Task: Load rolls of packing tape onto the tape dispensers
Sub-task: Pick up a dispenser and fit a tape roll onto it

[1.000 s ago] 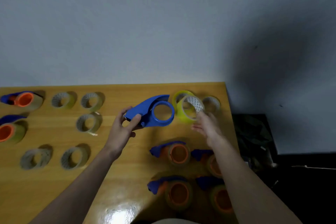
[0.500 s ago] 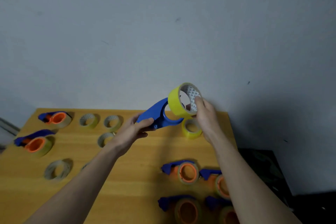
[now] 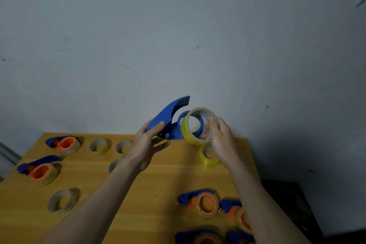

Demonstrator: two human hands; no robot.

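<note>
Our left grip (image 3: 147,140) holds the blue tape dispenser (image 3: 171,119) up steady, so our right grip (image 3: 219,136), pinching the yellow tape roll (image 3: 191,136), can slide it onto the ring beside it.

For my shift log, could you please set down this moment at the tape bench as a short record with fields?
left hand: left hand holds the blue dispenser by its handle, raised above the table
right hand: right hand holds the yellow tape roll at the dispenser's ring
roll state: partly over the ring, whether fully seated cannot be told
loose rolls on table: at least five, one below the right hand
loaded dispensers: two at the left, four at the near right
</note>
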